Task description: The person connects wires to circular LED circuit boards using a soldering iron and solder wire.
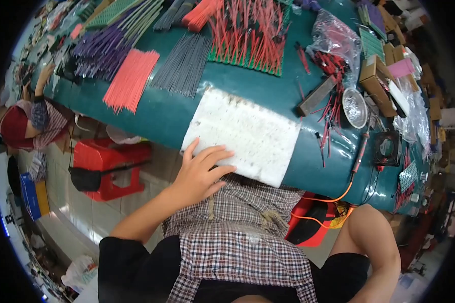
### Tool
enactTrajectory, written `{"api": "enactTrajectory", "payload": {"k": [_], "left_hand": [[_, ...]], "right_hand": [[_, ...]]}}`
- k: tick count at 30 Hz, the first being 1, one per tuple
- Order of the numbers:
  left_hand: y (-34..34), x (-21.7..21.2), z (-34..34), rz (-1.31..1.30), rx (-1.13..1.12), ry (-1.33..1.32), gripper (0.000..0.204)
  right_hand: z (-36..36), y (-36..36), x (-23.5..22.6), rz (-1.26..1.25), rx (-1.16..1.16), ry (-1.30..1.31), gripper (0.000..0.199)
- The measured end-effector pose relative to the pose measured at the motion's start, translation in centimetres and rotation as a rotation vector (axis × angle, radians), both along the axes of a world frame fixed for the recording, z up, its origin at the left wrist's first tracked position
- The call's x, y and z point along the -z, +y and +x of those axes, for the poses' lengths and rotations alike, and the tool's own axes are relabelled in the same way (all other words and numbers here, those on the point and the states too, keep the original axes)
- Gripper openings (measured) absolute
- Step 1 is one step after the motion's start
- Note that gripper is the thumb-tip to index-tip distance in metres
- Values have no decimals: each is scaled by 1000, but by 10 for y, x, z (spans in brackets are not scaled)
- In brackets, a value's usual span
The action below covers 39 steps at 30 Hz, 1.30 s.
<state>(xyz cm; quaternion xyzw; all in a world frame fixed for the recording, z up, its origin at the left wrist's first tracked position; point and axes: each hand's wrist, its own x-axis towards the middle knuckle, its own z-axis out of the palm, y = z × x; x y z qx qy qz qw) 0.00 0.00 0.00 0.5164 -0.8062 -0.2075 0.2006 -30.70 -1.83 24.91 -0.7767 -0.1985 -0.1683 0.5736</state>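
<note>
Where white slab (247,134) borders table edge (311,185), left hand (199,174) rests open upon it, presumably for steadiness; right hand unseen, state untellable

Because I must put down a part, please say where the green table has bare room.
Free: the table strip between the pink bundle, white board and near edge; also the patch between the board and loose red wires. Crowded: the far side, under other bundles, and the right, around the metal bowl, soldering iron and box.
</note>
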Motion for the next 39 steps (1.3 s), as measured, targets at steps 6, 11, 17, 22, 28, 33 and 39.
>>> {"api": "enactTrajectory", "payload": {"k": [6, 11, 17, 22, 28, 33, 39], "left_hand": [[5, 9, -4, -118, -46, 24, 37], [1, 14, -6, -172, -36, 30, 29], [0, 17, 5, -192, 30, -39, 36], [-15, 0, 20, -53, -238, 106, 53], [-19, -3, 18, 4, -388, 111, 60], [-20, -3, 15, 37, -422, 138, 64], [-18, -3, 15, 37, -443, 124, 60]], "right_hand": [[17, -21, 16, -20, 88, -216, 21], [43, -48, 20, 153, -452, 83, 38], [49, -70, 38, -93, -551, 29, 30], [61, -89, 94, -154, 765, 368, 15], [27, -161, 211, -694, 1545, 693, 42], [17, -182, 227, -906, 1368, 696, 40], [-1, -182, 216, -842, 1300, 814, 30]]}}
